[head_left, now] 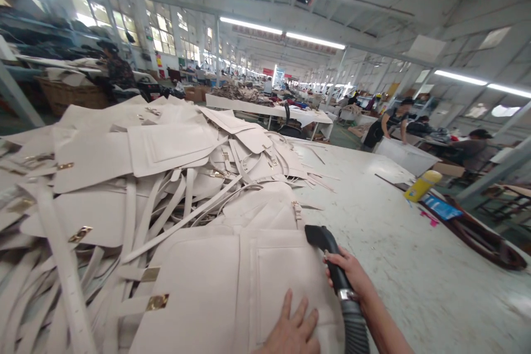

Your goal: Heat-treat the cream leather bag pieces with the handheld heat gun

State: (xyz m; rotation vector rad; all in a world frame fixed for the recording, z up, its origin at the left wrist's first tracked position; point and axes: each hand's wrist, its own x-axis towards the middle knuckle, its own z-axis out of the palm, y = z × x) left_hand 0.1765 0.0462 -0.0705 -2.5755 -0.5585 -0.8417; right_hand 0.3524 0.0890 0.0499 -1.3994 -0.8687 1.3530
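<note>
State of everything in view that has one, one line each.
Left hand: fingers spread on the panel
Right hand: closed around the nozzle
Nozzle: gripped; running or not, can't tell
Hose: clamped to the nozzle
Panel: laid out, pocket side up
Straps: loose, overlapping
Table: specked with bits
Brown strips: looped
Ceiling lights: lit

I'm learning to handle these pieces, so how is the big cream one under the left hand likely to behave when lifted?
The cream piece probably bends without crumpling, since it looks sheet-like yet lies fairly smooth under the left hand. The gold fittings at its left edge could snag on the loose straps nearby.
</note>
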